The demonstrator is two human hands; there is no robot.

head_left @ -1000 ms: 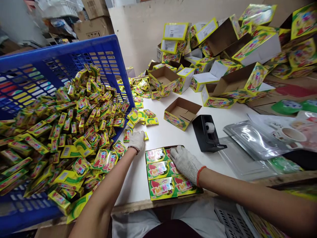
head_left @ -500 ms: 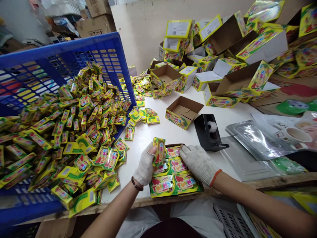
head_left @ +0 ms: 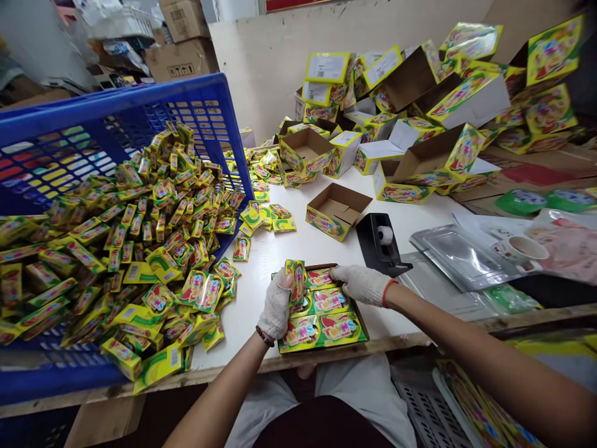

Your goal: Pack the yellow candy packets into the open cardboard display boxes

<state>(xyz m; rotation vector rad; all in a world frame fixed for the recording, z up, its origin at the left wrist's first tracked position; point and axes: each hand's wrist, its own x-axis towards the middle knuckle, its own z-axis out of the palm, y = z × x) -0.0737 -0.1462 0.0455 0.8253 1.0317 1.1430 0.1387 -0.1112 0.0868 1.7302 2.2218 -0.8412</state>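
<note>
My left hand (head_left: 275, 306), in a white glove with bare fingertips, pinches a small yellow-green candy packet (head_left: 295, 283) with a watermelon print. It holds the packet upright over the far left part of an open carton (head_left: 321, 350) at the table's front edge. Flat rows of "TWINS" packets (head_left: 336, 328) fill the carton. My gloved right hand (head_left: 364, 285) rests at the carton's far right corner, index finger stretched out by a packet (head_left: 319, 278) there. Its other fingers are partly hidden. To the left, a heap of like packets (head_left: 153, 249) spills from a blue crate (head_left: 228, 124).
A black tape dispenser (head_left: 380, 246) and an open carton (head_left: 336, 211) stand beyond my hands. Many printed cartons (head_left: 438, 143) are piled at the back right. Clear plastic trays (head_left: 461, 255) and a cup (head_left: 527, 249) lie to the right. Loose packets (head_left: 268, 218) lie beside the crate.
The view has shifted slightly. My right hand has drawn its fingers in and lies less flat over the carton's right side. My left hand still holds the packet in nearly the same spot.
</note>
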